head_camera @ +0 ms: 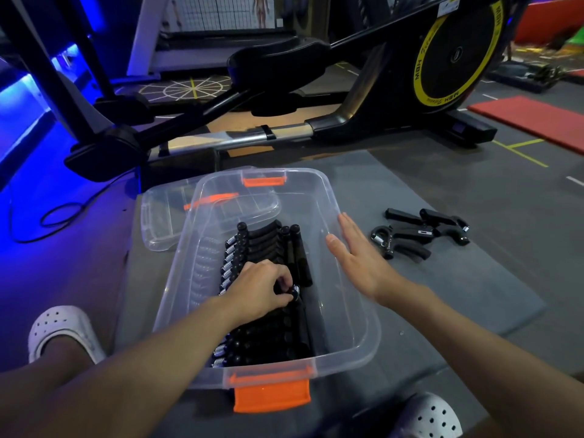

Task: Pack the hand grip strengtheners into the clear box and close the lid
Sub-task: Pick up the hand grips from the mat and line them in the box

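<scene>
I see the packed strengtheners [256, 245] lined up inside the clear box [363, 311] at frame centre. The left hand [259, 290] reaches in, its fingers [282, 281] curled and pinching the knob end of one of them. The right hand [357, 254] is flat with its fingers straight at the box's right rim; touching it, I think. Loose strengtheners [420, 233] lie right of that on the grey mat [458, 286], with bare mat around them. The lid [164, 216] lies at the box's upper left. The yellow ring [423, 58] at upper right reads "MBH".

One head-worn camera (wide-angle) looks forward and down, close over the clear box [335, 311].
</scene>
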{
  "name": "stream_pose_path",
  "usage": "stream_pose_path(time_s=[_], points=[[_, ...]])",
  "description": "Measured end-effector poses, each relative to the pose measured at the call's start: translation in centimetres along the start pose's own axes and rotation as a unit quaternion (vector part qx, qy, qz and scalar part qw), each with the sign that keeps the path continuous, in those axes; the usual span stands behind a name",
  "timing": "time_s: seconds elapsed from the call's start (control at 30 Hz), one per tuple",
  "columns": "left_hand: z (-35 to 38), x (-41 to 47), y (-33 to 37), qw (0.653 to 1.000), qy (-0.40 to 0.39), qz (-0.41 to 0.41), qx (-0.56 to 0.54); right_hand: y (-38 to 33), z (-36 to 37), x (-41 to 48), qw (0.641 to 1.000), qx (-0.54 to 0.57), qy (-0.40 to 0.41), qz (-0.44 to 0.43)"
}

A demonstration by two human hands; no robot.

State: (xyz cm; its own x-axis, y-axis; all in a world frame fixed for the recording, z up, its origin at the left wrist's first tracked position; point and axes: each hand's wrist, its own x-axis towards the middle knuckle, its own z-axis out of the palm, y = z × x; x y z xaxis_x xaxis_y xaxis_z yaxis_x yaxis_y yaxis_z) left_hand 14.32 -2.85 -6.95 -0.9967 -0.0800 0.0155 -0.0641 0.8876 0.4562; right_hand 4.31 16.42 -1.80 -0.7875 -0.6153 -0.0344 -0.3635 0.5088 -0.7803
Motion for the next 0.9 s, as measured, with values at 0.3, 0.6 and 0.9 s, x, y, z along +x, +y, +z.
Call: stream_pose_path(time_s=[0.3,0.6,0.9], points=[[-1.9,1.8,3.1,0.987,0.121,0.042,-0.096,0.9,-0.4,0.8,0.998,0.036,0.052,-0.017],[-2.0,8.4,8.1,0.994,0.063,0.074,-0.049,12.4,-3.9,3.8,0.976,-0.027,0.137,0.168],[-0.2,8.6,6.9,0.993,0.062,0.096,-0.031,21.5,-5.7,5.4,0.947,-0.038,0.188,0.257]])
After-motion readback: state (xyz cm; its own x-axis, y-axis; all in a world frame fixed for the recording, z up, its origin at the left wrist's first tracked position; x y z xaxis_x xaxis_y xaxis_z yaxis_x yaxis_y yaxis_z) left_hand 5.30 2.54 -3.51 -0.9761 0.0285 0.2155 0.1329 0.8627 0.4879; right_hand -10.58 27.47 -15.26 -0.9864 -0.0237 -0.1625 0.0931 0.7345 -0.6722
